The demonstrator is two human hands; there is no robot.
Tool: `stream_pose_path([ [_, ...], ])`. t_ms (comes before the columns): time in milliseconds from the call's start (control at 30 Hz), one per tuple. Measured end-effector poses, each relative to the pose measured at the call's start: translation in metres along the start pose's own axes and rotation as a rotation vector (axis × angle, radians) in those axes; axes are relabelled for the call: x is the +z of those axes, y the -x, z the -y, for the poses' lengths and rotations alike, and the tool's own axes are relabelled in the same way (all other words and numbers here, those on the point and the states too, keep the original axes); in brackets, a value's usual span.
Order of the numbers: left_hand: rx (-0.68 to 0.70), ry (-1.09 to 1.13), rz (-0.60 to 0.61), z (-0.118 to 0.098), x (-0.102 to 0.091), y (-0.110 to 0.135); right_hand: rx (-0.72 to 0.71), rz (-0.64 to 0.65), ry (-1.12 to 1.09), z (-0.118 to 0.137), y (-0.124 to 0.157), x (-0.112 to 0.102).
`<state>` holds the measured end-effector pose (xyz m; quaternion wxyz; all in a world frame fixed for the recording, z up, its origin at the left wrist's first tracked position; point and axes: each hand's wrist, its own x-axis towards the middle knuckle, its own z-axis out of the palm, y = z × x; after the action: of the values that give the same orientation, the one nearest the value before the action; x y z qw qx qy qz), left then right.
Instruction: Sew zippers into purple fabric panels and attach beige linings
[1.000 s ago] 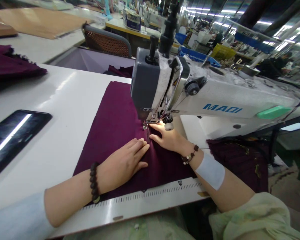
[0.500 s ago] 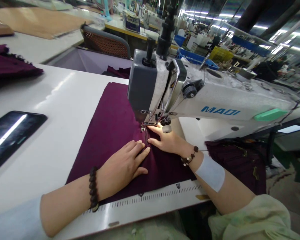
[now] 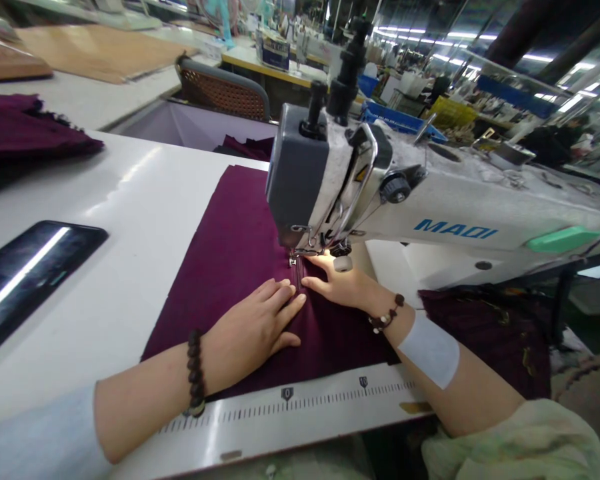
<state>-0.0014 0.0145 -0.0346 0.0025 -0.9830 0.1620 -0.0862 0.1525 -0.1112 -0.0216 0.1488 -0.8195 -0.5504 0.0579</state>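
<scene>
A dark purple fabric panel [image 3: 215, 247] lies flat on the white table, passing beneath the presser foot [image 3: 293, 260] of a sewing machine [image 3: 460, 207]. Near the foot, a narrow zipper-like strip [image 3: 299, 273] runs along the cloth. My left hand [image 3: 255, 327] rests flat on the fabric just left of and below that strip, its fingers stretched out. On the strip's right side my right hand [image 3: 343, 283] presses the cloth, thumb and fingers apart; some fingertips are hidden behind the machine's lower parts.
A black phone [image 3: 35, 273] lies on the left of the table [image 3: 145, 180]. More purple cloth [image 3: 30, 130] is piled at the far left, and another bundle [image 3: 485, 340] sits right of my right arm. A ruler scale [image 3: 325, 395] marks the front edge. Behind stands a chair [image 3: 225, 90].
The whole view has shifted slightly, so everything appears a little further right. Both hands keep nearly the same places on the fabric, beside the presser foot.
</scene>
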Motion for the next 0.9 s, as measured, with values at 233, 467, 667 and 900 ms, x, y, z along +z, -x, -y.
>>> stream_pose_path([
  [233, 0.013, 0.020, -0.014, 0.007, 0.003, -0.003, 0.061, 0.049, 0.025, 0.000, -0.008, -0.003],
  [467, 0.013, 0.055, -0.013, 0.022, 0.004, -0.012, 0.185, 0.150, 0.002, -0.002, -0.017, -0.011],
  [667, -0.029, 0.118, -0.013, 0.032, 0.002, -0.020, 0.088, 0.247, -0.039, -0.019, -0.031, -0.006],
  [900, -0.052, 0.145, 0.008, 0.035, 0.002, -0.023, -0.014, 0.309, -0.012, -0.044, -0.039, 0.010],
])
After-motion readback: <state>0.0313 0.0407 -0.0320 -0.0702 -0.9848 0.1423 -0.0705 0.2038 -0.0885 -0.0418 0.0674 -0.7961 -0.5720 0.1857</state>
